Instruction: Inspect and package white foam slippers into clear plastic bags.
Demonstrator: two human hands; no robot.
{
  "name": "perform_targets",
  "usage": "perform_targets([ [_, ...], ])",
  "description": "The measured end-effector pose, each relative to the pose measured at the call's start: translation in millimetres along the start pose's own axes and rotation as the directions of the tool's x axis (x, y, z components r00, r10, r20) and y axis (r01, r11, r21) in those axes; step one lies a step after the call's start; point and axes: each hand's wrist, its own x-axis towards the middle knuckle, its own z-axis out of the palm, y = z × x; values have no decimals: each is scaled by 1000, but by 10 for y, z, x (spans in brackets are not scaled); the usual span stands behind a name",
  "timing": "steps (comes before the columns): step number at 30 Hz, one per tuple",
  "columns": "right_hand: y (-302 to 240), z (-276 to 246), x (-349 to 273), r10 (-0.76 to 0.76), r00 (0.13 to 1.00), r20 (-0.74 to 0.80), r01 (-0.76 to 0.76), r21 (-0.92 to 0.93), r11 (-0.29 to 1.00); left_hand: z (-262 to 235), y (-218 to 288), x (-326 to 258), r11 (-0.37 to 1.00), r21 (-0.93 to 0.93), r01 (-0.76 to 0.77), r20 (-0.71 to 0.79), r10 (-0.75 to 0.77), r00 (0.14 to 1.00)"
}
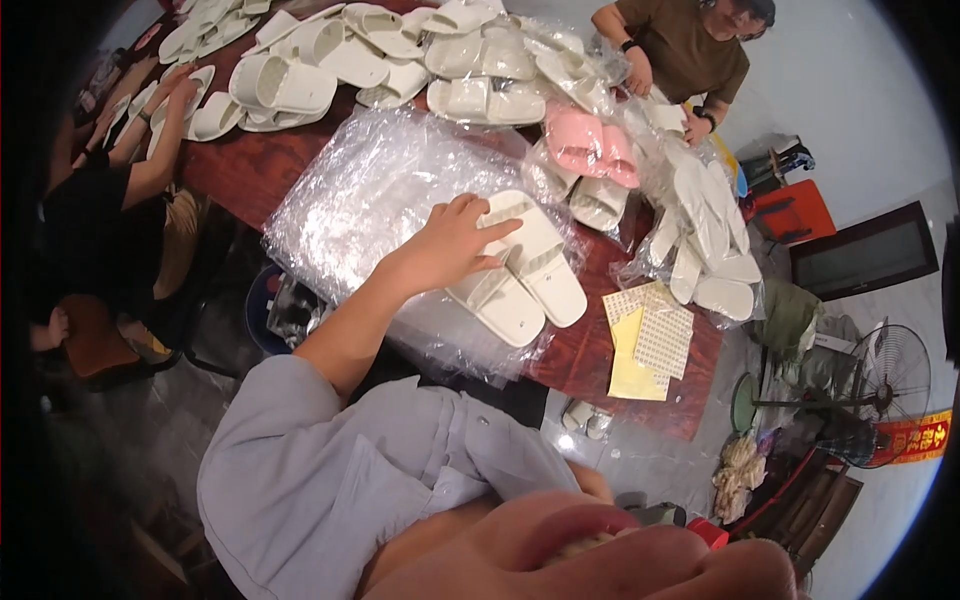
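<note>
My left hand (452,243) lies over a pair of white slippers (558,290) near the table's front edge. Its thumb and fingers are spread apart across the straps, touching them. The two slippers sit side by side, toes toward me, on a stack of clear plastic bags (335,185). Of my right arm (590,482) only a bit of skin shows beside my shirt; the right hand is out of sight. Sheets of small stickers (665,338) and a yellow sheet (628,372) lie to the right of the slippers.
Piled white slippers (285,85) line the far side of the reddish table (240,165). Bagged white pairs (705,210) and a bagged pink pair (585,140) lie to the right. One co-worker (690,50) is across the table, another (130,190) at left. A fan (885,395) stands right.
</note>
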Motion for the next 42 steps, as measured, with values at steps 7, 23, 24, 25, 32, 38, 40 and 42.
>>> perform_targets([
  [7, -1046, -300, 439, -699, 667, -256, 744, 275, 609, 447, 71, 155, 995, 93, 43, -69, -36, 997],
  [23, -1636, -658, 1591, -655, 349, -671, 298, -583, 756, 798, -344, 2, 924, -362, 126, -179, -202, 963],
  [24, -1663, -707, 1606, -700, 336, -630, 342, -611, 714, 736, -322, 14, 926, -346, 153, -165, -220, 961],
  [25, -1670, -746, 1627, -743, 321, -587, 384, -636, 669, 690, -298, 21, 927, -330, 180, -150, -239, 959],
  [32, -1869, -774, 1632, -703, 368, -609, 243, -667, 704, 443, -1, 119, 985, 86, 151, -225, -128, 966],
  [38, -2183, -892, 1952, -796, 413, -443, 371, -716, 591, 606, -61, 426, 953, 247, 173, -256, -108, 961],
  [40, -2158, -952, 2133, -813, 413, -410, 346, -755, 557, 820, -122, 440, 929, 303, 211, -183, -160, 970],
  [42, -2116, -969, 2222, -850, 393, -352, 279, -835, 475, 927, -133, 422, 940, 254, 229, -182, -186, 966],
])
